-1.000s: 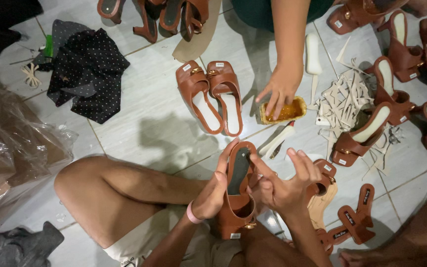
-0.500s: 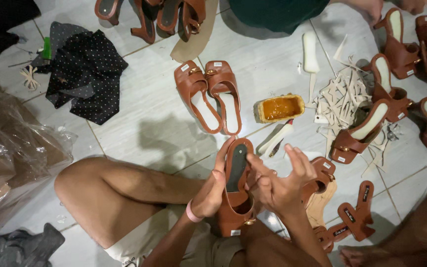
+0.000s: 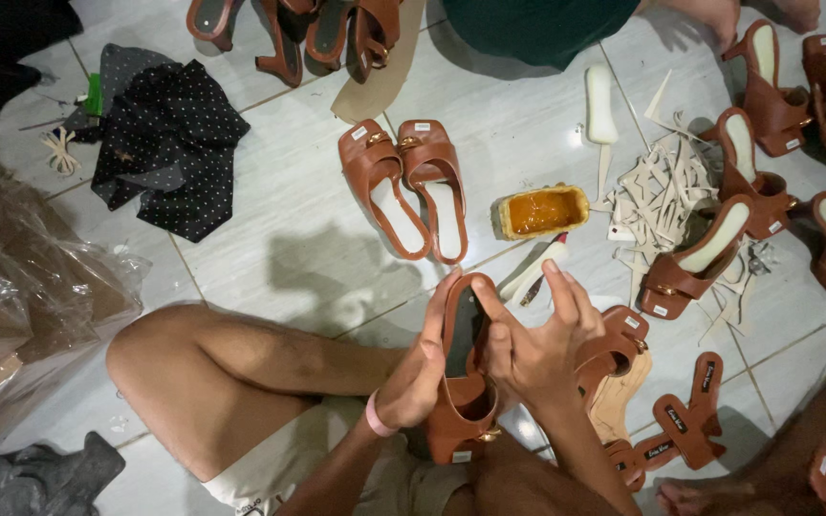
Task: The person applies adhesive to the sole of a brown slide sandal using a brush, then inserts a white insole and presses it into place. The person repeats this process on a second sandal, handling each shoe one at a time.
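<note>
— Where is the brown sandal (image 3: pixel 466 382), and why is it held that way?

— Over the person's lap, toe end up, the footbed turned toward the camera. The left hand (image 3: pixel 423 368) wraps its side and steadies it; the right hand (image 3: pixel 537 344) presses a thumb into the dark insole while the other fingers splay wide. That grip looks meant to seat the insole flat.

— What lies around that sandal?

— Just beyond it, a yellow tub of amber glue (image 3: pixel 539 210) sits within easy reach, a white brush-like tool (image 3: pixel 532 272) between the two. Beyond and a little left of the sandal, a finished pair (image 3: pixel 403 186) lies side by side. To its right, more sandals (image 3: pixel 695 258) and a heap of pale offcut strips (image 3: pixel 662 186); close at its right, loose brown straps (image 3: pixel 685 420).

— And the floor?

— Pale glossy tile (image 3: pixel 279 248), all work done seated on it. Far left of the sandal, a dotted black cloth (image 3: pixel 169 143) and crumpled clear plastic bags (image 3: pixel 21 296). Another person's green garment (image 3: pixel 528 24) shows well beyond the sandal.
</note>
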{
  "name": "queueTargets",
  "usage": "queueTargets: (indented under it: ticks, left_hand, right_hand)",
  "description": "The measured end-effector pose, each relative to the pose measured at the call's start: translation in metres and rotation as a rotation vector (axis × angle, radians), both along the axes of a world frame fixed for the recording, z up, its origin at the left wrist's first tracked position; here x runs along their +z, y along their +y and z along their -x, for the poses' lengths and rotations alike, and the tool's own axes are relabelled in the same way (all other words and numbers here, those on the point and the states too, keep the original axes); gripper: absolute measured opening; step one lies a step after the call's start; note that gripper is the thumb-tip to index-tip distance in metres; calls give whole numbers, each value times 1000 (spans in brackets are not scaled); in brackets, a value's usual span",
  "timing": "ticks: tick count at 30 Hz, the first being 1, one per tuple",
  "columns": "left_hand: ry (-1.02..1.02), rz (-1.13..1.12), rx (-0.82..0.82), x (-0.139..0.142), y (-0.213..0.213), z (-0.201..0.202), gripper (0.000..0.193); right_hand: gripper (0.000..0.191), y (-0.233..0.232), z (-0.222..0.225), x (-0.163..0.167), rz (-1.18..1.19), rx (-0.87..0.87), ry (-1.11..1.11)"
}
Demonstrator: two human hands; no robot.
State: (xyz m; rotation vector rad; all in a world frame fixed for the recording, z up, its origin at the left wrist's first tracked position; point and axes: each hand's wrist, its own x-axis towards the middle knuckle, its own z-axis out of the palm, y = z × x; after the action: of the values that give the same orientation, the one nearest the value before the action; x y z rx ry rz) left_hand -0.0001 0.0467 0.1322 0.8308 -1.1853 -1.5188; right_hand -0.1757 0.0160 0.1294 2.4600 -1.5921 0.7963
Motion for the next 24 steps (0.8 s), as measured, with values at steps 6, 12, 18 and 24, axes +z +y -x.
queueTargets:
  ticks: [6,12,18,24]
  left_hand:
    - [137,-66,-64,1,1,0,95]
    - [89,-38,-36,1,0,0,94]
    - [186,-98,-90,0,0,-1,97]
    - [106,-45,-44,-2,-3,2,97]
  right_hand:
    - [48,0,2,5,-77,74,-127]
    - [49,0,5,2,-114,40,-130]
    - [44,0,8,-4,-127,190,-164]
    - [46,-4,10,-8,-89,125,-88]
